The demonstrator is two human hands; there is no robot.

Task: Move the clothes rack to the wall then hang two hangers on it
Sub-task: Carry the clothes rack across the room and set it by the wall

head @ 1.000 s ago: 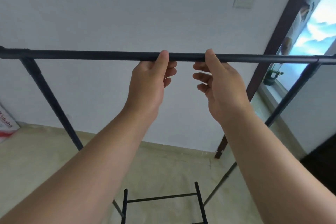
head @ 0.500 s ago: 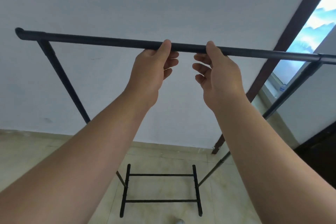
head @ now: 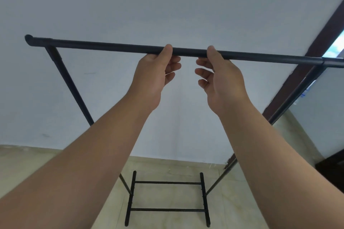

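At the middle of the top bar of the rack, left hand and right hand each pinch it, spare fingers loosely curled just below.

The top bar of the clothes rack runs off the right edge. We lose its left upright behind the left forearm and its right upright behind the right one. The forefingers of the left grip and right grip sit hidden behind the bar.
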